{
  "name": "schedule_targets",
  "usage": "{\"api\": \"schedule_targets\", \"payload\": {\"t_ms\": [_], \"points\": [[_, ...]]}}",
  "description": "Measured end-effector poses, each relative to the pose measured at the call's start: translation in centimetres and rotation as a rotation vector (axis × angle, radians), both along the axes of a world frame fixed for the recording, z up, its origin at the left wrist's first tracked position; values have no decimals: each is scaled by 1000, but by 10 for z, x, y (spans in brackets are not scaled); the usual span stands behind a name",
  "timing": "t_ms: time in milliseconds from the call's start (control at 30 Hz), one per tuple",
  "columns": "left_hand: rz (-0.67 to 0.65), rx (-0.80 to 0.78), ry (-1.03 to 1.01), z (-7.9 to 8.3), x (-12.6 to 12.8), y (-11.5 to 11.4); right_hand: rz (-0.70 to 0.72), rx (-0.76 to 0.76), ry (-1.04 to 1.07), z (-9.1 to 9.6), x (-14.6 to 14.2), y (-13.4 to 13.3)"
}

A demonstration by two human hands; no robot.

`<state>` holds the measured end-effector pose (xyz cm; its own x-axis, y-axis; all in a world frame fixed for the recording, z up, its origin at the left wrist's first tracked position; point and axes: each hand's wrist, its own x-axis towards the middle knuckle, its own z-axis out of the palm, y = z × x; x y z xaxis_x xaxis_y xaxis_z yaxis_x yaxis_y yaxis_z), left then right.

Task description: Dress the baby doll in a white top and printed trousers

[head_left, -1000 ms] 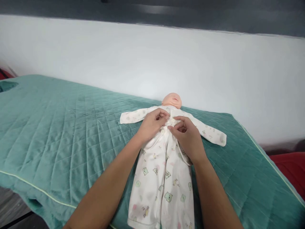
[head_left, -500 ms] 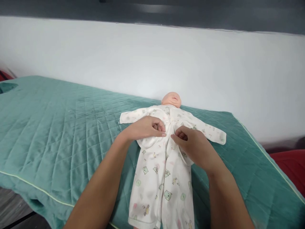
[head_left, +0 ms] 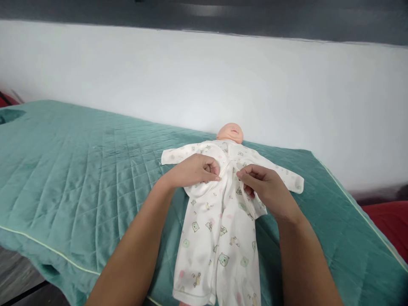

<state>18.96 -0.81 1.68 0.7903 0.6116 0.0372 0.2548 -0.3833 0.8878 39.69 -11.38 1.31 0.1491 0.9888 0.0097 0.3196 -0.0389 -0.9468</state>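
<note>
A baby doll (head_left: 230,133) lies on its back, its head toward the wall. It wears a white long-sleeved top (head_left: 283,175) and white trousers (head_left: 204,250), both printed with small green and pink animals. Over the belly, my left hand (head_left: 204,169) is closed on the left front edge of the top, thumb against curled fingers. My right hand (head_left: 258,180) pinches the right front edge and holds that flap raised. Between the hands the front of the top lies parted below the chest, with the trousers showing underneath.
A green quilted cover (head_left: 79,178) with pale piping spreads beneath the doll. Behind it stands a white wall (head_left: 191,80) with a dark band on top. Something red (head_left: 389,221) sits beyond the right edge, and grey flooring (head_left: 15,272) shows at lower left.
My right hand has moved slightly right and up, drawing the right flap of the top outward. The gap between the two front edges is wider. My left hand has hardly moved.
</note>
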Motion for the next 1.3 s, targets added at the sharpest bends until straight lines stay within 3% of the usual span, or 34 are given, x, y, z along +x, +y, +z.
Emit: {"api": "schedule_targets", "payload": {"t_ms": [200, 400, 600, 867, 1300], "points": [[-3, -119, -136, -1, 3, 0, -21, 14, 301, 2, -8, 2], [-2, -251, -343, 0, 16, -11, -58, 18, 443, 4, -18, 2], [1, -334, -419, 0, 24, -18, -12, 14, 423, -1, -17, 5], [-66, -439, -402, -7, 22, -11, 18, -9, 421, -1, -16, 4], [-42, -461, -380, -13, 24, -7, 96, -10, 364, -2, -14, 4]]}}
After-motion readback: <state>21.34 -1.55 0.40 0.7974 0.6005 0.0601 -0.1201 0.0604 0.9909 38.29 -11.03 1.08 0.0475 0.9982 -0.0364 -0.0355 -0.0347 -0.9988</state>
